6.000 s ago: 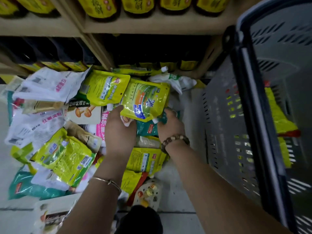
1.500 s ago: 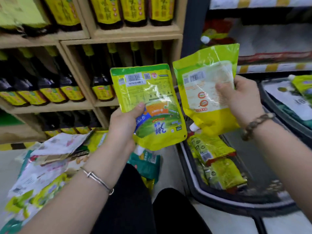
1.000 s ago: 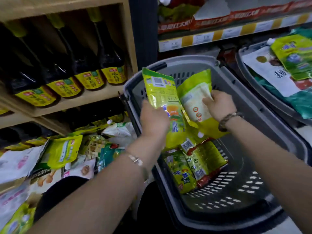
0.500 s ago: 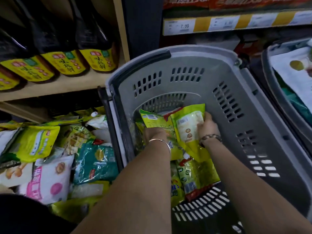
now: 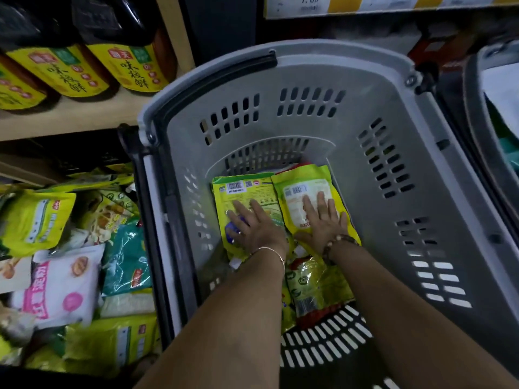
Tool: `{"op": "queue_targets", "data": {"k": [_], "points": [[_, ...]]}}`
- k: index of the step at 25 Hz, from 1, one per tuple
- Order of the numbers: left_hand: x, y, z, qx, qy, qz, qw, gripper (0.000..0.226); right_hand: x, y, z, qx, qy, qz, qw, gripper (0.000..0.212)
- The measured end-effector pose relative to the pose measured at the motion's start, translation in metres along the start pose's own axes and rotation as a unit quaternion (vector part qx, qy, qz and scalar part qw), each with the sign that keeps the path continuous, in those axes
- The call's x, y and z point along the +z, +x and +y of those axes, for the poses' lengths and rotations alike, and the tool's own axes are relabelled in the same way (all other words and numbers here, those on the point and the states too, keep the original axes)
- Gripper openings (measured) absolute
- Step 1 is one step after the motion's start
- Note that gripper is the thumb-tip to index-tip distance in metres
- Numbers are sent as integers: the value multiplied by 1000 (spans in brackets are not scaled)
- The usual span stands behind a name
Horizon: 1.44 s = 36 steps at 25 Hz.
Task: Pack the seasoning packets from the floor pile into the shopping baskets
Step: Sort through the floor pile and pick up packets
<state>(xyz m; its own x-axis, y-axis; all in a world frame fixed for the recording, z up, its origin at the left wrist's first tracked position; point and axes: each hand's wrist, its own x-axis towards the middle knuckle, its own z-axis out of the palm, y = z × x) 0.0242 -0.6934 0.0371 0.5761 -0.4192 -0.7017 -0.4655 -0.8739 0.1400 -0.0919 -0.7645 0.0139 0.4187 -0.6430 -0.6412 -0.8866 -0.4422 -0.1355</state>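
Observation:
Both my hands are down inside the grey shopping basket (image 5: 393,113). My left hand (image 5: 254,227) presses flat, fingers straight, on a yellow-green seasoning packet (image 5: 244,189) lying barcode side up. Beside it, my right hand (image 5: 323,223) presses flat on a second yellow packet (image 5: 306,178) with a white label. Other yellow packets (image 5: 317,284) lie under my wrists at the near end of the basket. The floor pile of packets (image 5: 70,262), yellow, teal, white and pink, spreads left of the basket.
A wooden shelf (image 5: 70,119) with dark bottles bearing yellow labels (image 5: 132,68) stands at the upper left. A second grey basket (image 5: 491,136) holding packets sits at the right edge. Price tags (image 5: 309,4) run along the top.
I lifted two yellow packets from the floor pile, swung right and lowered them into the basket. They now lie flat side by side, and my fingers have straightened on top of them.

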Motion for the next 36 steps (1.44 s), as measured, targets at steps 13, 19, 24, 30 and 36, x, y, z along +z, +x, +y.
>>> {"op": "queue_targets", "data": {"k": [13, 19, 24, 30, 36], "points": [[-5, 22, 2, 3, 11, -98, 995, 83, 4, 12, -2, 24, 8, -3, 1000, 86], [-54, -38, 12, 82, -13, -86, 993, 88, -14, 2, -15, 58, 19, -43, 997, 92], [-105, -81, 3, 204, -4, 45, 978, 76, -57, -31, -42, 31, 101, 104, 989, 84], [-158, -129, -47, 344, -35, 264, 900, 63, -114, -98, -87, -74, 117, 270, 953, 75], [-205, -148, -159, 271, -120, 361, 884, 59, -136, -161, -185, -231, 98, 316, 915, 69]]}}
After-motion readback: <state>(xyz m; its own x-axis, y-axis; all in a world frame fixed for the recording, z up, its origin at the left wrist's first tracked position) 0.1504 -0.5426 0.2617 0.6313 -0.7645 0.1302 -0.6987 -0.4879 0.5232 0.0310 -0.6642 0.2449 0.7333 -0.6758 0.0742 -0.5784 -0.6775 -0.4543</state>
